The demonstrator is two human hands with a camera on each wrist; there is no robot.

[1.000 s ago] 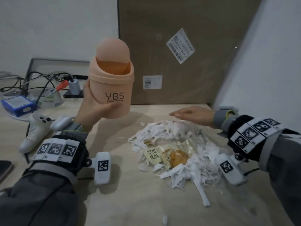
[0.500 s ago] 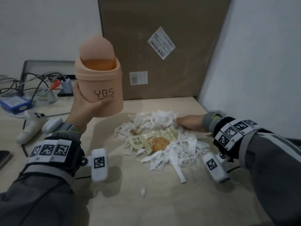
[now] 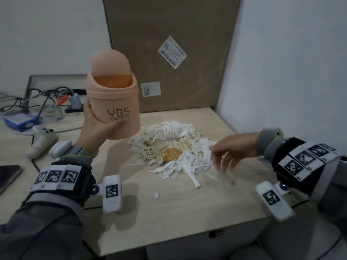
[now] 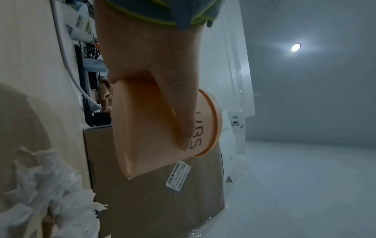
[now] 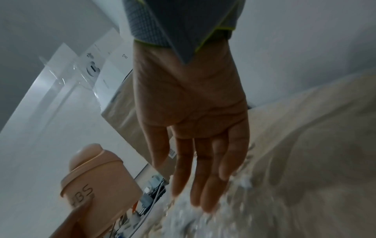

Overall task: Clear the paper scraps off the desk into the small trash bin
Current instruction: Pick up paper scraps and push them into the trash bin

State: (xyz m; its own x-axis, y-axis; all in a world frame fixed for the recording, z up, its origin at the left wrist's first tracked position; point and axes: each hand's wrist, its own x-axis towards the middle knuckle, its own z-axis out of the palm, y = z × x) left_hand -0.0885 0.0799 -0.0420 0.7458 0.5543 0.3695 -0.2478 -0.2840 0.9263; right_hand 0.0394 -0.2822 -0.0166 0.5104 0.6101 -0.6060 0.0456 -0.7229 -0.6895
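Observation:
My left hand grips a small peach trash bin marked YBS and holds it in the air left of the pile, its swing lid tipped back. The same bin fills the left wrist view, with the thumb across its side. A heap of white paper scraps lies mid-desk, with a snack wrapper among them. My right hand hovers at the pile's right edge, fingers straight and spread, holding nothing. In the right wrist view those fingers point down at the blurred scraps, with the bin to their left.
A big cardboard box leans on the wall behind the pile. Cables, a blue box and a white controller crowd the desk's left. One stray scrap lies toward the front edge. A white wall closes the right side.
My right hand has come from the far side of the pile round to its right edge, now lifted with fingers spread. The left hand still holds the bin up.

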